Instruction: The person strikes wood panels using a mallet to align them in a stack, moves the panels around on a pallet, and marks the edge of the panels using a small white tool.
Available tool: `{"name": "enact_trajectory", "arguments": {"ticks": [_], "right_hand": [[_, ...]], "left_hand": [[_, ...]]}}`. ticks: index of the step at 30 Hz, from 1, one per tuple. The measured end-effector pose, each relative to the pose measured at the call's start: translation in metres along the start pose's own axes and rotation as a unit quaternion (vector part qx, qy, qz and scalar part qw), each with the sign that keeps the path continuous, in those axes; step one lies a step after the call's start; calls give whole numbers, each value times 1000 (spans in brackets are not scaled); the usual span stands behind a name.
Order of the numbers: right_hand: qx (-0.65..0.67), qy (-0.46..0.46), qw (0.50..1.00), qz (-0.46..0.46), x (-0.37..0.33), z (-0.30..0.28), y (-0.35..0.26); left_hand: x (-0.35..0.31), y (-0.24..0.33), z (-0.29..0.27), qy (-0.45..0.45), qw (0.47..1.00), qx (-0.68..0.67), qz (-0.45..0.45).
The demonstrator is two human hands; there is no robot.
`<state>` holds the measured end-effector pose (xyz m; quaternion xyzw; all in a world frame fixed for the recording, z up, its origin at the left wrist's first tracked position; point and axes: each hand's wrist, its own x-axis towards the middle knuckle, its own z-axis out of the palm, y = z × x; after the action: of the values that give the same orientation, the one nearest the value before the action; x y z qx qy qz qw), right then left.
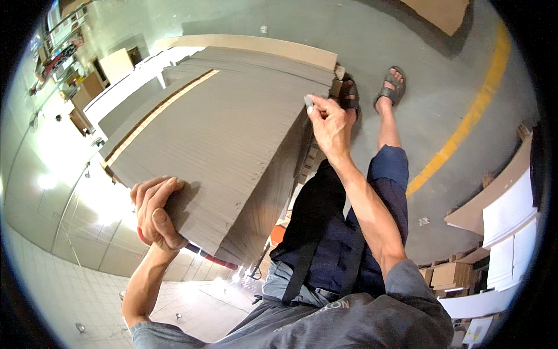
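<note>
A large stack of grey-brown cardboard sheets (215,128) lies in front of me, its many layered edges showing. My left hand (156,214) is at its near left corner, fingers curled. A slim rod-like tool (212,257), red and dark, runs out from under that hand along the stack's near end; the hand appears to grip it, though its kind is unclear. By the stack's right edge, my right hand (328,122) pinches a small grey piece (308,102) between thumb and fingers. A pale strip (163,116) lies in a long slot across the stack's top.
A pale board (250,46) borders the stack's far side. My sandalled feet (393,84) stand on the grey floor at its right, near a yellow line (465,131). Cardboard and white sheets (508,224) are piled at right. A brown board (442,14) lies at the far right.
</note>
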<state>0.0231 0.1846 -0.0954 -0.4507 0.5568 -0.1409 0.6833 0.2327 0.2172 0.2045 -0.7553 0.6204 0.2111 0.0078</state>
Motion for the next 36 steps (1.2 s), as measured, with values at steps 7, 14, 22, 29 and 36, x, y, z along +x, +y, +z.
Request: {"name": "enact_trajectory", "arguments": {"ticks": [7, 14, 22, 29, 36], "right_hand": [[109, -78, 958, -255, -119, -8, -123], [108, -147, 936, -301, -134, -31, -181], [-113, -175, 951, -229, -62, -24, -123], [229, -185, 904, -311, -170, -31, -223], [149, -254, 938, -181, -113, -25, -208]], "left_hand": [[-8, 1, -3, 6, 1000, 16, -4], [-5, 2, 2, 60, 998, -15, 4], [-5, -5, 0, 69, 997, -28, 32], [-8, -4, 0, 80, 996, -37, 26], [-10, -1, -2, 73, 997, -33, 23]]}}
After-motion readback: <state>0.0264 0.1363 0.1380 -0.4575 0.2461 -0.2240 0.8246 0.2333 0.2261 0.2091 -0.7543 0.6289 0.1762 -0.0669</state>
